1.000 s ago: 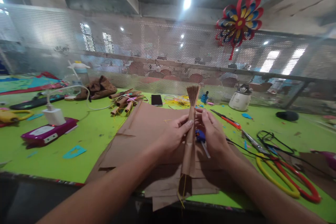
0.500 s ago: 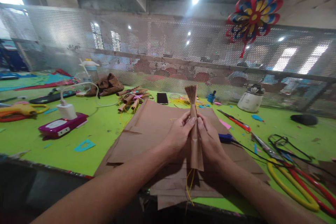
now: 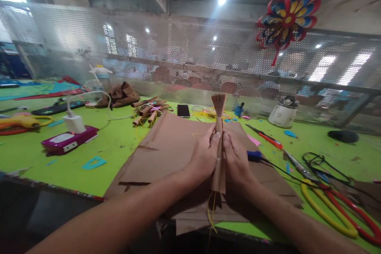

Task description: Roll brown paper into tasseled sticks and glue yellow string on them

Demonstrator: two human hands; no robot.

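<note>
A pleated brown paper strip (image 3: 219, 107) stands upright in front of me, fanned out at its top. My left hand (image 3: 204, 156) and my right hand (image 3: 236, 158) are pressed against its two sides, fingers closed on its middle. Thin yellow strings (image 3: 212, 211) hang from its lower end. Beneath my hands lies a stack of brown paper sheets (image 3: 166, 151) on the green table (image 3: 119, 143).
Rolled brown paper pieces (image 3: 149, 112) and a black phone (image 3: 183, 110) lie behind the sheets. A pink power bank with a white charger (image 3: 70, 138) sits at left. Scissors with red and yellow handles (image 3: 333, 202), a blue-handled tool (image 3: 254, 156) and a white appliance (image 3: 282, 114) are at right.
My right hand let go of the blue-handled tool, which now lies on the sheets, and closed on the pleated strip beside my left. Both hands pressed tighter together around it.
</note>
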